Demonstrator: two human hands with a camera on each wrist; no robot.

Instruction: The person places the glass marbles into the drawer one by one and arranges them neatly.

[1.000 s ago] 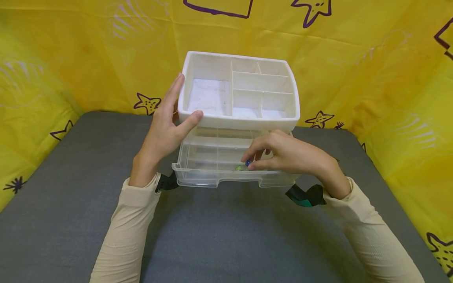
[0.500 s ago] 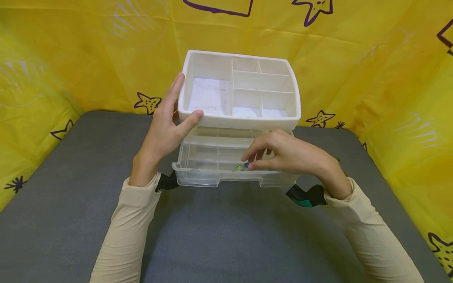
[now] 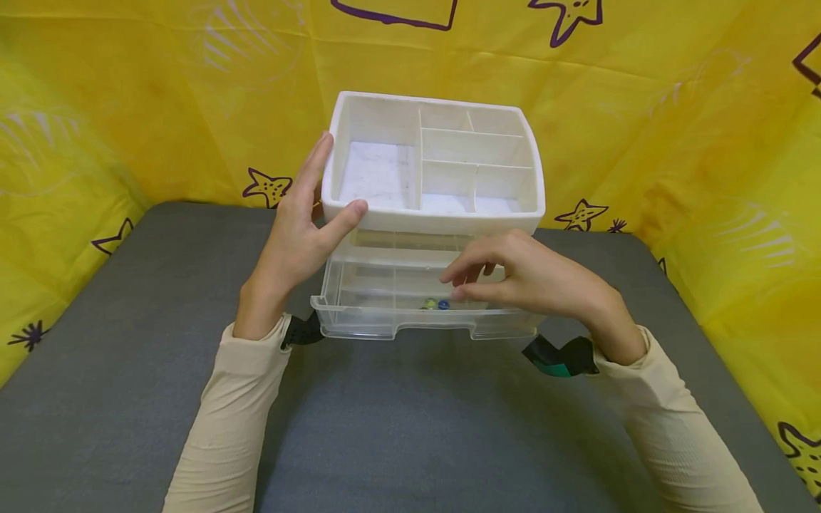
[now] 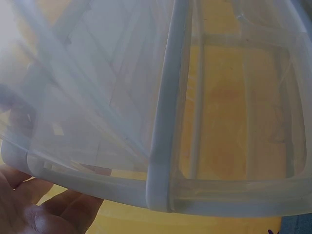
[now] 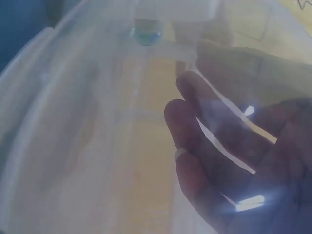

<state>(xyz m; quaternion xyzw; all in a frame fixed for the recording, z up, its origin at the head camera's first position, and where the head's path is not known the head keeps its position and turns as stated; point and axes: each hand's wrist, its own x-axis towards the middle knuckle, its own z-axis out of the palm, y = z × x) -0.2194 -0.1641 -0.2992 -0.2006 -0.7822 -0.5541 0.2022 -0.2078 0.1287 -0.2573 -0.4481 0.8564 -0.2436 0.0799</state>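
Observation:
A white plastic drawer organizer [image 3: 436,222] stands on the table, its top tray split into compartments. My left hand [image 3: 295,221] grips its left side, thumb on the front rim and fingers along the side. Below the tray a clear drawer [image 3: 359,322] is pulled out. Inside, close behind the drawer's front wall, lie a green glass marble [image 3: 430,303] and a blue glass marble [image 3: 444,304], side by side. My right hand [image 3: 532,278] hovers over the drawer just right of them, fingers loosely bent, thumb and fingertips apart, holding nothing. A greenish-blue marble [image 5: 147,33] shows through plastic in the right wrist view.
A dark grey cloth [image 3: 398,427] covers the table. Yellow fabric [image 3: 160,107] with dark starfish drawings rises behind the organizer and along both sides. Black straps hang at both wrists.
My right hand has let go of the blue marble, which now lies beside the green one. The hand has shifted slightly right and its fingers have parted. The left hand keeps its grip.

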